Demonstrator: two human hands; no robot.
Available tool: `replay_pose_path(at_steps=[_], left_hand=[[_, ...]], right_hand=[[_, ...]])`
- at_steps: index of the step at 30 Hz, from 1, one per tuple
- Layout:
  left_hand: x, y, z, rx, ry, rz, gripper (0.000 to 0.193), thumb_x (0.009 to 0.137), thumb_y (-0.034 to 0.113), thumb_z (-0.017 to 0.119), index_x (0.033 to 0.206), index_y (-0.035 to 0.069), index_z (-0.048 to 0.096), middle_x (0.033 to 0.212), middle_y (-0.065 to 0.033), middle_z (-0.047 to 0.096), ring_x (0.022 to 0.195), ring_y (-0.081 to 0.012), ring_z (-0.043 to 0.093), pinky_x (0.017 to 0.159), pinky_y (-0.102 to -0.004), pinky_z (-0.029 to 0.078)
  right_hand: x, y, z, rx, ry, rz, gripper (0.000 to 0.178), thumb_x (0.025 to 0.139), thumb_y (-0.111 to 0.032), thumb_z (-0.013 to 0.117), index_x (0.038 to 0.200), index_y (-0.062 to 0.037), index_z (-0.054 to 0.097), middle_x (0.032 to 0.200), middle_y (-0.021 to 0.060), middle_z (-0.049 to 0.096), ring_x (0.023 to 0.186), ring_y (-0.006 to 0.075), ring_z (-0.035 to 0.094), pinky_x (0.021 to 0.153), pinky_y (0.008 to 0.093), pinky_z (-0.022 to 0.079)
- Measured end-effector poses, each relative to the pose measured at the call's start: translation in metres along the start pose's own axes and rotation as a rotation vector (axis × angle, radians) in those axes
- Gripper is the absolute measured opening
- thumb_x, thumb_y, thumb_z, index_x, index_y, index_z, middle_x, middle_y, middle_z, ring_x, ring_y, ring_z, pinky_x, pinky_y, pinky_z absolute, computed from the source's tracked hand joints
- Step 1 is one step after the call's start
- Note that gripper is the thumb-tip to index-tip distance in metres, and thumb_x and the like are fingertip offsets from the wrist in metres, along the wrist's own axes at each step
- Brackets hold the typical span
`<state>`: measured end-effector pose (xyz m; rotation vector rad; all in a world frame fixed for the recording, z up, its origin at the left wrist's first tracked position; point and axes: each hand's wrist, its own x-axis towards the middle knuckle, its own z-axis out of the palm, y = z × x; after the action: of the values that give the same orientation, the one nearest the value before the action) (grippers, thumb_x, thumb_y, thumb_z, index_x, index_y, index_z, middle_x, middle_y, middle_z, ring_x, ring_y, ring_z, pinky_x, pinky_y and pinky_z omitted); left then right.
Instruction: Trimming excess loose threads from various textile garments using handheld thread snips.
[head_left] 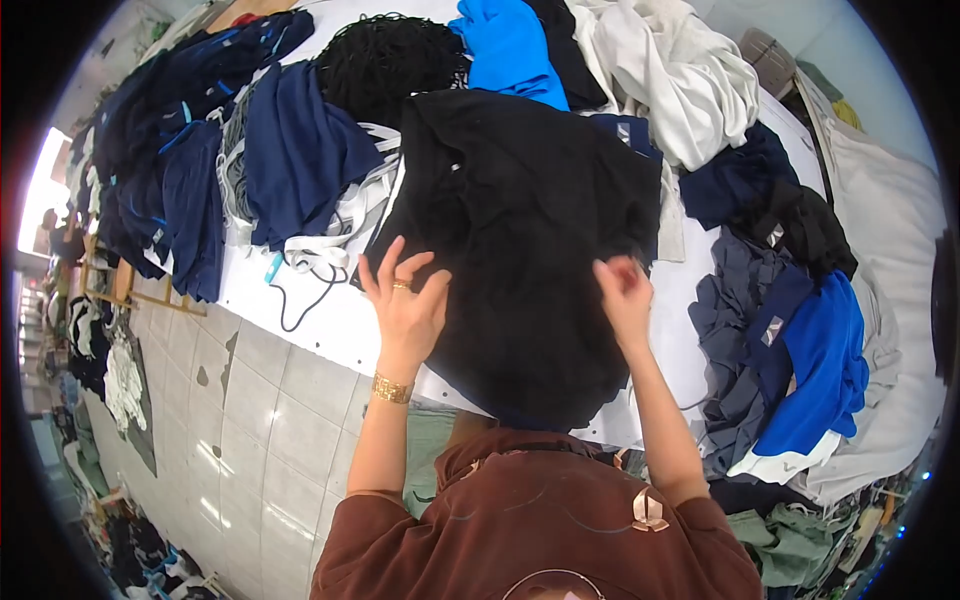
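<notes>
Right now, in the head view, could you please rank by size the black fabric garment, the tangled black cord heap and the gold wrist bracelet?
Largest to smallest:
1. Black fabric garment
2. Tangled black cord heap
3. Gold wrist bracelet

Worn on the head, the left of two side-by-side fisheye cameras looks steeply down from near above, centred on the broad black cloth piece [530, 230]; the wearer's brown short-sleeved fabric shirt [545, 510] fills six o'clock, the grey tiled floor [240, 420] eight o'clock.
</notes>
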<state>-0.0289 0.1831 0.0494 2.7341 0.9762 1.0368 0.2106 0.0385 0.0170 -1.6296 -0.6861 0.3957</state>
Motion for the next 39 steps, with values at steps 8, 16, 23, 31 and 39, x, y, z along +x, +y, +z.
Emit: replay_pose_path(at_steps=[8, 16, 23, 31, 39], left_hand=[[0.003, -0.004, 0.004, -0.092, 0.007, 0.044, 0.019, 0.067, 0.007, 0.073, 0.083, 0.016, 0.067, 0.108, -0.0008, 0.058, 0.125, -0.0301, 0.041, 0.108, -0.0592, 0.017], [-0.008, -0.017, 0.007, -0.269, 0.147, -0.223, 0.022, 0.066, 0.008, 0.079, 0.072, 0.01, 0.058, 0.113, -0.0107, 0.055, 0.12, -0.038, 0.042, 0.102, -0.0499, 0.03], [-0.022, -0.061, 0.003, -0.191, 0.232, -0.547, 0.025, 0.079, 0.004, 0.066, 0.099, 0.0, 0.051, 0.114, -0.0197, 0.05, 0.117, -0.0346, 0.044, 0.102, -0.0448, 0.03], [0.099, 0.036, 0.038, -0.031, 0.128, 0.039, 0.06, 0.085, 0.039, 0.063, 0.136, 0.014, 0.044, 0.142, -0.0207, 0.031, 0.134, -0.0426, 0.022, 0.108, -0.0537, 0.021], [0.086, -0.1, 0.126, 0.321, -0.247, -0.124, 0.06, 0.095, 0.051, 0.039, 0.146, 0.024, 0.024, 0.147, -0.0169, 0.03, 0.127, -0.0392, 0.04, 0.091, -0.0526, 0.043]], right_hand=[[0.107, -0.033, 0.157, -0.294, -0.265, 0.006, 0.043, 0.074, -0.039, 0.072, 0.065, -0.0006, 0.055, 0.053, 0.0113, 0.057, 0.044, 0.0233, 0.059, 0.047, 0.0329, 0.046], [0.103, -0.028, 0.137, 0.161, -0.344, 0.253, 0.029, 0.083, -0.03, 0.069, 0.076, -0.0023, 0.063, 0.063, -0.0013, 0.056, 0.044, 0.0059, 0.047, 0.038, 0.0209, 0.038], [0.041, -0.03, 0.062, 0.057, -0.131, 0.225, 0.02, 0.089, -0.021, 0.063, 0.086, -0.0011, 0.065, 0.06, -0.0021, 0.054, 0.048, 0.0046, 0.048, 0.044, 0.0224, 0.038], [-0.101, 0.04, -0.029, -0.378, 0.22, 0.191, 0.022, 0.091, -0.024, 0.058, 0.093, -0.0029, 0.065, 0.062, 0.0112, 0.059, 0.052, 0.0166, 0.057, 0.05, 0.03, 0.042], [-0.159, 0.064, -0.054, -0.245, 0.152, 0.387, 0.026, 0.091, -0.031, 0.056, 0.097, -0.0065, 0.065, 0.066, 0.0126, 0.06, 0.057, 0.0256, 0.058, 0.056, 0.0327, 0.045]])
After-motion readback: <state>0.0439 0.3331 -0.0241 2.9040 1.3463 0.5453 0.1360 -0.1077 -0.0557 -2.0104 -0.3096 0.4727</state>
